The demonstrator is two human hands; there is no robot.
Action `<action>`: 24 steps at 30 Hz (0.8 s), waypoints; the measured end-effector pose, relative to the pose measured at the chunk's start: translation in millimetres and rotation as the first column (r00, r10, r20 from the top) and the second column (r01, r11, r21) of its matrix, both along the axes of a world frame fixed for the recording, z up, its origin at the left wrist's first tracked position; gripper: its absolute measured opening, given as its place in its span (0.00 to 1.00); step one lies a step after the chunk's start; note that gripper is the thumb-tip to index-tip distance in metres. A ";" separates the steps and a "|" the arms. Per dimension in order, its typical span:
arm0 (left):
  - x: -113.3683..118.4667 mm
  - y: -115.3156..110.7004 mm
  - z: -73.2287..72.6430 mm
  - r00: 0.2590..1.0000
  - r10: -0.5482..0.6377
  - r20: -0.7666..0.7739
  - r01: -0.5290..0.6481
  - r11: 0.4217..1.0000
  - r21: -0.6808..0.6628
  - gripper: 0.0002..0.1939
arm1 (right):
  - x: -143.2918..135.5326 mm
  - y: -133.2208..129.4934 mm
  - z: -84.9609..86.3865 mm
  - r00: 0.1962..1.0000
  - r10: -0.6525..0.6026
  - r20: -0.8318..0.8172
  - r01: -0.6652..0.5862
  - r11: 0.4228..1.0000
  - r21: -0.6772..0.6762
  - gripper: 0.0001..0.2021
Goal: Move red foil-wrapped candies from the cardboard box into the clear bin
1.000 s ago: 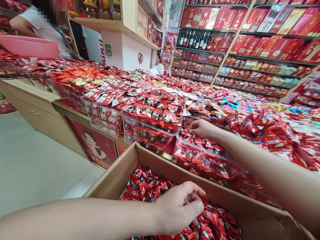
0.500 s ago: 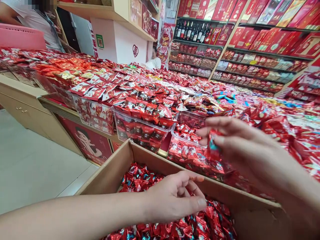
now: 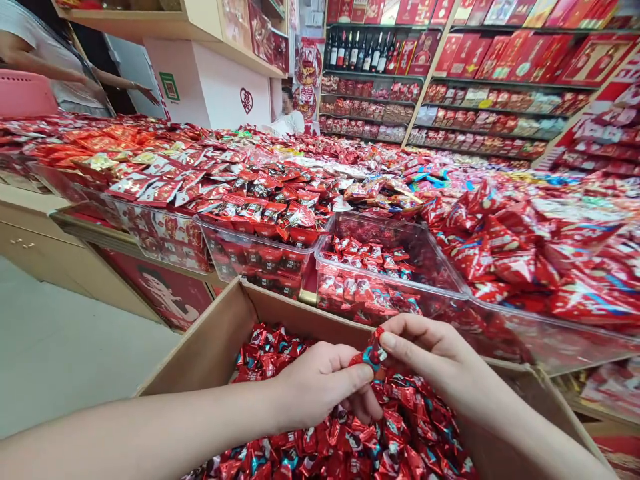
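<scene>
Between my two hands, above an open cardboard box, is one red and teal wrapped candy. My left hand pinches its lower left end between thumb and fingers. The thumb and index finger of my right hand grip its upper right end. Many loose candies in the same red and teal wrappers fill the bottom of the box below. Just beyond the box's far wall stands a clear bin, partly filled with similar red candies.
Clear bins of red packets line the counter beyond the box. Larger red bags are heaped at the right. Shelves with bottles and gift boxes stand behind. A person is at the back left beside a pink basket.
My right hand has come down and left with the candy to meet my left hand, which has closed on its other end. The view has shifted slightly right. The person's arm now reaches out.
</scene>
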State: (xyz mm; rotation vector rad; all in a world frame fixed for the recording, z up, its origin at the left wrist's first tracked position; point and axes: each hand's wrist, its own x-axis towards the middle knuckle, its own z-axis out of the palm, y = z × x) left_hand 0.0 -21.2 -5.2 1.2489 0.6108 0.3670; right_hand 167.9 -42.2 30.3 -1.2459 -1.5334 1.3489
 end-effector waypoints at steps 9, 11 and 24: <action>-4.8 0.2 5.4 0.987 -0.005 -0.158 0.038 0.978 0.204 0.14 | 10.0 -2.1 1.7 0.948 0.162 0.272 -0.194 0.977 0.093 0.06; -5.7 -0.9 6.0 0.984 -0.014 -0.180 0.048 0.981 0.188 0.14 | 11.4 -3.7 1.0 0.921 0.213 0.326 -0.227 0.974 0.005 0.07; -4.7 3.8 3.2 0.991 0.121 0.062 -0.127 0.987 0.093 0.17 | 17.7 57.7 84.4 0.777 -0.203 0.596 0.033 0.958 0.283 0.18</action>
